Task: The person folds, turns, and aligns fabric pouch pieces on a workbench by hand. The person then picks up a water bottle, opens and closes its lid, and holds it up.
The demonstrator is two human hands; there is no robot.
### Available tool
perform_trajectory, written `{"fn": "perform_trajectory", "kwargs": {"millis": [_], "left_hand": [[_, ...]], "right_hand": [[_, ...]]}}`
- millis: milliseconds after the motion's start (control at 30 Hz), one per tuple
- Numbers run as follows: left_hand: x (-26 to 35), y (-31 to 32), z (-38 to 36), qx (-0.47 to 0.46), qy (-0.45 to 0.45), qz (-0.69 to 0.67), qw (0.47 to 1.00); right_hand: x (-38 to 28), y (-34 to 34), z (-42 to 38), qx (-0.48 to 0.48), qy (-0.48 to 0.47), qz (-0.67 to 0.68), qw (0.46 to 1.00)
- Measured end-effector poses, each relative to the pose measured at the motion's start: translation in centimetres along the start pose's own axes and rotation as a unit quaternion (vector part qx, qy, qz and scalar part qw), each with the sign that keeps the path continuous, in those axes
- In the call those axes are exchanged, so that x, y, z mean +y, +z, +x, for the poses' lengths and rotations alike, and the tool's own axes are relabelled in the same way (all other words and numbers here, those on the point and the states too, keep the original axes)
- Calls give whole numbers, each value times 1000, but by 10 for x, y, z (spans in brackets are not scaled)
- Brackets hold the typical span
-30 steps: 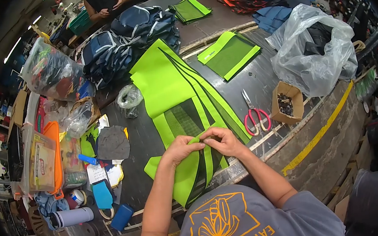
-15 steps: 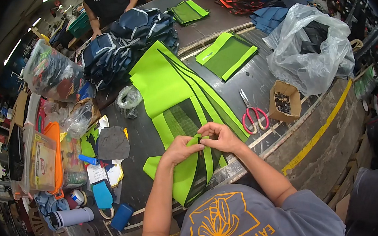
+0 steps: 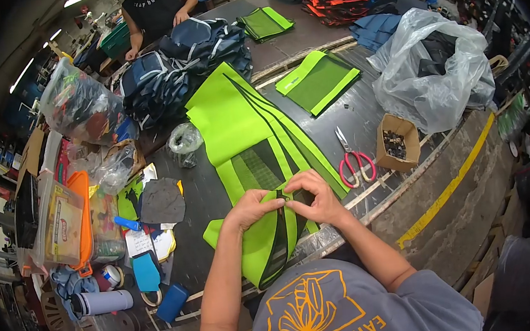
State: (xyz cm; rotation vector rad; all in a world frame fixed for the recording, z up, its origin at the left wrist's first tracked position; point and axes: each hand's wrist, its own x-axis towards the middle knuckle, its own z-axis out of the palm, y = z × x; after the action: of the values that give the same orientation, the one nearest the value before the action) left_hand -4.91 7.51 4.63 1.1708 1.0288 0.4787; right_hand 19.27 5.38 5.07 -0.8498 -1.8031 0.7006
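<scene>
A long lime-green fabric piece (image 3: 235, 123) with black mesh panels and black trim lies across the dark worktable (image 3: 368, 106), its near end hanging over the table edge. My left hand (image 3: 250, 208) and my right hand (image 3: 315, 196) meet at the near part of it. Both pinch the black strip between the green bands with thumbs and fingertips. Red-handled scissors (image 3: 353, 159) lie just right of my right hand. A small cardboard box (image 3: 396, 142) of dark small parts stands beyond the scissors.
A folded green bag (image 3: 317, 80) lies at mid-table, a bulging clear plastic bag (image 3: 433, 76) at right. Navy bags (image 3: 183, 61) are piled at the back, where another person (image 3: 155, 9) stands. Boxes, bottles and clutter crowd the left side (image 3: 84, 230).
My hands stayed on the same spot of the fabric, fingers shifting slightly around the black strip. The person at the back moved their arms onto the navy pile.
</scene>
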Motion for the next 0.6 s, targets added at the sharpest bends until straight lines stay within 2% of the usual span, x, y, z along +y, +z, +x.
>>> {"fn": "perform_trajectory", "kwargs": {"millis": [100,233,333,367,433,500,600], "left_hand": [[11,0,-9,-28,14,-40,999],[33,2,-26,20,52,-13,998],[63,9,-44,78,135,106,982],[72,10,-49,79,136,106,982],[87,11,-60,135,192,131,963],[93,6,-62,163,221,144,951],[100,-10,-64,302,286,112,903]], "right_hand": [[-4,5,-3,-3,17,18,1000],[-20,3,8,2,13,19,1000],[-44,-4,20,6,-8,0,1000],[-53,-6,25,7,-24,-14,1000],[-72,-11,32,8,-42,-29,999],[-93,-16,38,1,-102,-91,991],[-111,-14,37,-20,-148,-116,982]]}}
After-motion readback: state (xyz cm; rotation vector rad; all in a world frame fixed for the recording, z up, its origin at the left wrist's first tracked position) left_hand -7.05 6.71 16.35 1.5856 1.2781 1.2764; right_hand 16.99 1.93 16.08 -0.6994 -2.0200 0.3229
